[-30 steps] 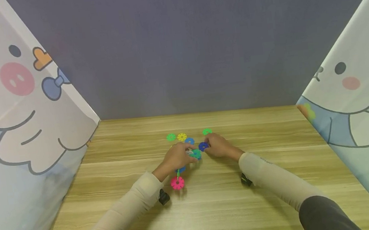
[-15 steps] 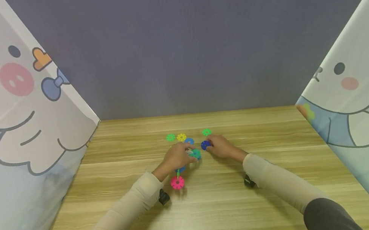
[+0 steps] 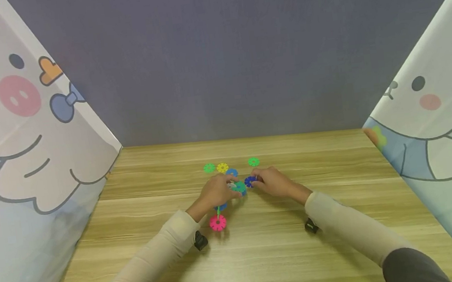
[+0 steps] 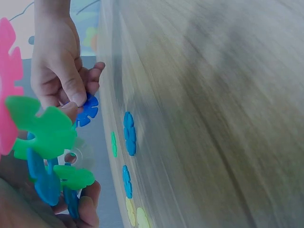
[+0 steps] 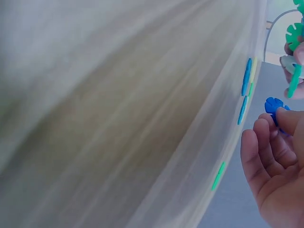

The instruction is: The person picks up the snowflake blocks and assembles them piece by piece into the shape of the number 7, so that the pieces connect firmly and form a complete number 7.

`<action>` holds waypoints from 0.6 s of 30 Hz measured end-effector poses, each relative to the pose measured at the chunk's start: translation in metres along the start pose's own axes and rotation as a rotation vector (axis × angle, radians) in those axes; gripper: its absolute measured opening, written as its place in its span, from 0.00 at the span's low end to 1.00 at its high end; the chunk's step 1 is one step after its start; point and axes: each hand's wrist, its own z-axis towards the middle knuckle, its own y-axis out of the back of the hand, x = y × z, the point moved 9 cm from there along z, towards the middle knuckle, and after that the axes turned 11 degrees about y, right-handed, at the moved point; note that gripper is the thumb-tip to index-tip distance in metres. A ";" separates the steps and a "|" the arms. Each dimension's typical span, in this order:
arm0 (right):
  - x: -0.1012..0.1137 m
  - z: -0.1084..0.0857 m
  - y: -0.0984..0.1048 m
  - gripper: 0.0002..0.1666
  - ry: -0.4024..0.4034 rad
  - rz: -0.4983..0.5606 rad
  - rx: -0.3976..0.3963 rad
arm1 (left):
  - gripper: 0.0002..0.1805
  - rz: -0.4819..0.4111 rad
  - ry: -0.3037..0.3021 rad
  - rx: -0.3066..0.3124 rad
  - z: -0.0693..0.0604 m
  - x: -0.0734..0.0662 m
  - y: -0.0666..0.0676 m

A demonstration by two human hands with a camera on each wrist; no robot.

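Dark-blue plastic forms the notched disc (image 3: 250, 182) that the right hand (image 3: 274, 183) pinches between thumb and fingers, its other fingers loosely bent. Across from it, the left hand (image 3: 216, 191) grips a joined cluster (image 4: 45, 133) over the middle of the bench (image 3: 272, 256). I make out at least 5 pieces in that cluster: a pink disc (image 3: 217, 223) hangs at the near end, green and blue ones follow, then a clear piece (image 4: 86, 154), with a teal disc (image 3: 238, 186) towards the right hand. So a fair part of the joining looks done. The dark-blue disc seems not yet attached; seen from the right wrist, it is near the cluster with a gap between. Unused pieces lie on the bench beyond the hands: a green disc (image 3: 209, 167) at the far left, a yellow disc (image 3: 222, 167) beside it, a light-blue disc (image 3: 231, 173) slightly nearer, and another green disc (image 3: 253, 161) to the right. Another blue disc (image 4: 129, 133) shows from the left wrist. Whether all of these are meant for joining, I cannot tell.
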 end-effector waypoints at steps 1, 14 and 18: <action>0.002 0.000 0.000 0.07 0.008 -0.010 0.002 | 0.28 0.000 -0.001 0.001 0.000 0.000 0.000; 0.011 -0.004 0.005 0.03 0.052 -0.044 -0.022 | 0.27 -0.029 0.010 -0.004 0.001 0.002 0.000; 0.015 -0.003 0.005 0.04 0.071 -0.051 -0.015 | 0.28 -0.044 0.009 0.004 0.000 0.001 0.000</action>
